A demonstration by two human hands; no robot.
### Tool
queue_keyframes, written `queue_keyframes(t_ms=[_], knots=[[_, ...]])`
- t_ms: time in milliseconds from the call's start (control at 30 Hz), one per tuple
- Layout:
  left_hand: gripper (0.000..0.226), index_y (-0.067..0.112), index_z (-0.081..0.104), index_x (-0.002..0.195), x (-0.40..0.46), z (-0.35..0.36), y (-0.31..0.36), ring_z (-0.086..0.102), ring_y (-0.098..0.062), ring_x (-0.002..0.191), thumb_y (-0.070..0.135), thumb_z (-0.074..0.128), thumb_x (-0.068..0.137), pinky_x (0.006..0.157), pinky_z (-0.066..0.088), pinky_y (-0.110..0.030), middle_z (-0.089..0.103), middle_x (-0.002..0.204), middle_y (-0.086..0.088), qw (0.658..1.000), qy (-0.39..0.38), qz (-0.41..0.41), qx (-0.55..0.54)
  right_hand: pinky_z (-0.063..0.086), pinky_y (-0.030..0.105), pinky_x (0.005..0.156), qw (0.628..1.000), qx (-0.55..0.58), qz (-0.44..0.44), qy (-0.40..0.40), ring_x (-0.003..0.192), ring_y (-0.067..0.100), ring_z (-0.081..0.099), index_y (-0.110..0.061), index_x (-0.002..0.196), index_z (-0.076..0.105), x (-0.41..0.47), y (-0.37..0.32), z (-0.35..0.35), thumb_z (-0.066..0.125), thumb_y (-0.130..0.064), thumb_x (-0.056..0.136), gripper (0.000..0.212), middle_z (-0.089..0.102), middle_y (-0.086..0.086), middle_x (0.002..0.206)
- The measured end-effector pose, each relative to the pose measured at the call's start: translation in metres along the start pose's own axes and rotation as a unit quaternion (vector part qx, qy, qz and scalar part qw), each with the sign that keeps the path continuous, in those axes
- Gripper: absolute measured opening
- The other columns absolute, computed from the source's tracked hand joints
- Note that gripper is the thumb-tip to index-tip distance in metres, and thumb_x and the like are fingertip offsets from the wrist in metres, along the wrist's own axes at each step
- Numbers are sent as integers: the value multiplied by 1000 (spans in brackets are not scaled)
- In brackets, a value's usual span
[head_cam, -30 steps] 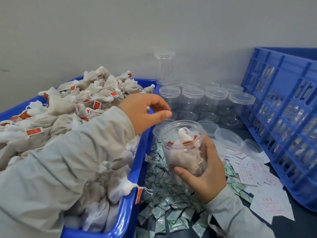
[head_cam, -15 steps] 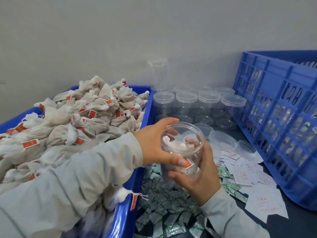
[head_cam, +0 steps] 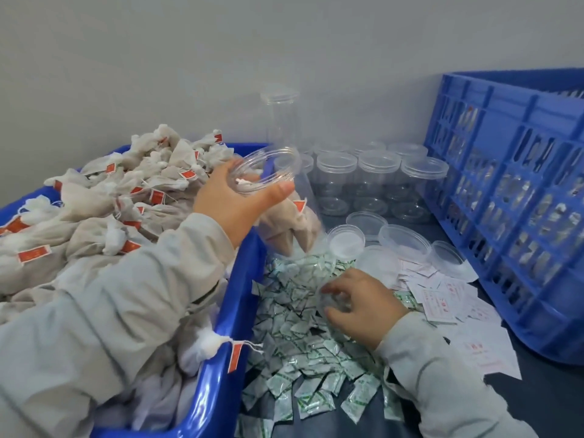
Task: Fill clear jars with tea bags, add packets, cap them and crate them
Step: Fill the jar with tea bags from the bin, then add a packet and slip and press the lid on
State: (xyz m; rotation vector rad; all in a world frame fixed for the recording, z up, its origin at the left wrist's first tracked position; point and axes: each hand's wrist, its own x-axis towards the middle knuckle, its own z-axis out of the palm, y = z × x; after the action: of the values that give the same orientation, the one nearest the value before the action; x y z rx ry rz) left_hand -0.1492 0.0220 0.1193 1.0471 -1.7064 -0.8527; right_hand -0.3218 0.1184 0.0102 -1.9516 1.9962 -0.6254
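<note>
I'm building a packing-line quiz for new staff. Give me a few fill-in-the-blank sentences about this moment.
1. The left hand holds the jar near its ____.
2. The right hand reaches into the green-printed ____.
3. The tea bags fill a ____ bin.
4. The loose lids lie beside a blue ____.

Missing: rim; packets; blue; crate

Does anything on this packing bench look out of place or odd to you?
One tea bag hangs over the tea bag bin's near rim, its red tag dangling outside above the green-printed packets. The jar in the left hand is tilted. Nothing looks damaged.
</note>
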Motion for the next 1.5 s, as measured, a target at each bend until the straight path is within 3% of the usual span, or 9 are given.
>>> queue_keyframes(t_ms=[67, 300, 433, 533, 733, 900, 1000, 1200, 1500], knots=[[68, 33, 45, 115, -3, 5, -2, 52, 14, 81, 45, 81, 59, 66, 39, 2, 54, 94, 21, 1000, -24, 5, 12, 43, 28, 93, 1000, 1, -11, 6, 107, 15, 53, -20, 124, 59, 0, -3, 1, 60, -39, 83, 44, 56, -2, 113], [84, 40, 41, 110, -12, 15, -6, 57, 7, 91, 58, 83, 40, 72, 42, -11, 59, 102, 19, 997, -75, -5, 4, 15, 27, 116, 994, -108, -1, 18, 142, 17, 16, -21, 145, 28, 3, 2, 6, 64, -46, 81, 78, 19, 2, 155], [91, 39, 41, 116, -11, 14, -7, 55, 9, 91, 64, 69, 34, 68, 39, -6, 58, 101, 20, 997, -72, 9, 18, 2, 30, 117, 994, -89, -45, 40, 144, 15, -1, -36, 111, 64, 0, 2, 7, 68, -49, 77, 37, 12, -7, 156], [100, 34, 43, 126, -11, 13, -10, 55, 6, 95, 64, 70, 35, 78, 44, -13, 59, 107, 17, 995, -88, 17, 35, -2, 32, 116, 994, -102, -17, -20, 144, 18, -8, -37, 102, 70, 0, -2, 11, 64, -53, 80, 28, 8, -7, 158], [103, 32, 43, 127, -12, 12, -12, 55, 10, 98, 63, 80, 36, 82, 43, -12, 58, 105, 22, 983, -163, 44, 68, 12, 27, 111, 992, -61, -15, 111, 138, 20, 21, -26, 93, 75, 2, 0, 1, 68, -30, 83, 12, 41, -3, 144], [99, 38, 39, 120, -19, 11, -10, 57, 9, 103, 66, 72, 31, 90, 43, -13, 58, 107, 25, 953, -257, 91, 133, 37, 24, 83, 936, 75, 42, 342, 89, 16, 55, -10, 78, 72, 2, 9, -13, 72, -7, 79, 4, 63, 0, 90], [97, 39, 38, 118, -20, 12, -8, 55, 13, 100, 69, 71, 32, 88, 41, -7, 56, 104, 28, 941, -271, 106, 171, 41, 22, 75, 963, 70, 61, 255, 78, 9, 54, -14, 84, 71, 4, 10, -12, 67, -11, 84, 5, 59, -6, 83], [101, 28, 37, 133, -18, 14, -12, 53, 5, 108, 52, 83, 47, 94, 36, -12, 54, 117, 20, 917, -294, 111, 247, 35, 24, 97, 987, -30, 109, 113, 115, 18, 47, -23, 113, 67, 6, 18, -10, 53, -14, 90, 29, 55, 0, 118], [101, 33, 32, 133, -18, 14, -12, 52, 1, 112, 62, 78, 48, 98, 36, -19, 54, 121, 22, 872, -354, 95, 324, 40, 24, 87, 997, -70, 24, 33, 104, 20, 49, -24, 98, 72, 0, 5, -4, 65, -37, 82, 22, 54, 1, 103]])
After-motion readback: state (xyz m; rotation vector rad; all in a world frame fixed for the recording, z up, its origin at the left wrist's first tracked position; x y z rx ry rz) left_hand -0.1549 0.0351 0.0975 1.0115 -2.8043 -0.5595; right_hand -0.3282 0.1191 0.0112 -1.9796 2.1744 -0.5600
